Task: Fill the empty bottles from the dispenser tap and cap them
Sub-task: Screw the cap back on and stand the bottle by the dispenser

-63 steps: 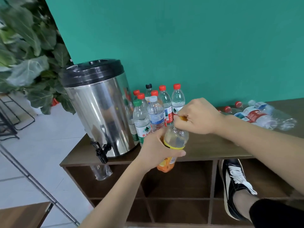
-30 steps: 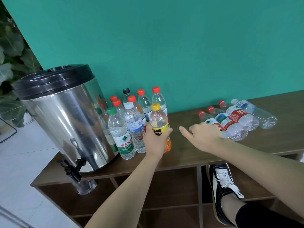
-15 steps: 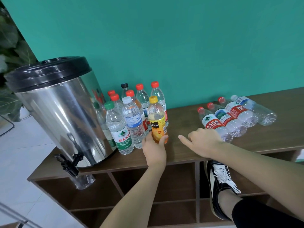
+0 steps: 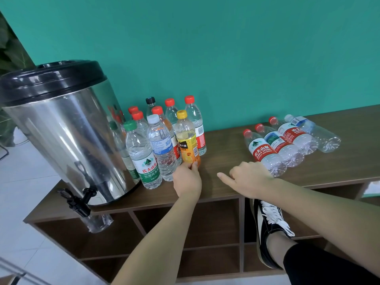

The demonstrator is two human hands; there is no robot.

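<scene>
- Forearms are seen reaching in from the near edge, above a dark brown wooden shelf unit [image 4: 226, 188] with open cubbies; a black-and-white laced sneaker [image 4: 267, 227] is propped against the cubbies at near right.
- At near left, a black plastic tap [image 4: 77, 200] is seen projecting from the base of a large stainless-steel dispenser with a black lid [image 4: 61, 130], which is stood on the left end of the shelf top; a clear bottle [image 4: 97, 223] is seen just below the tap.
- The left hand [image 4: 188, 177] is placed at the foot of an upright clear bottle with a yellow cap and orange label [image 4: 187, 140], its fingertips [image 4: 194, 166] pinched lightly on the bottle's base.
- The right hand [image 4: 249, 179] is held over the shelf top, empty, with the index finger stretched out leftward and the other fingers loosely curled.
- Just left of and behind the yellow-capped bottle, a cluster of upright capped clear bottles [image 4: 156, 136] is grouped beside the dispenser, with red, green, white and black caps.
- To the right, four clear bottles lying on their sides [image 4: 287, 142] are lined up side by side, caps pointed to the far left; the nearest is close to the right hand.
- A teal wall [image 4: 226, 58] is seen at the far side.
</scene>
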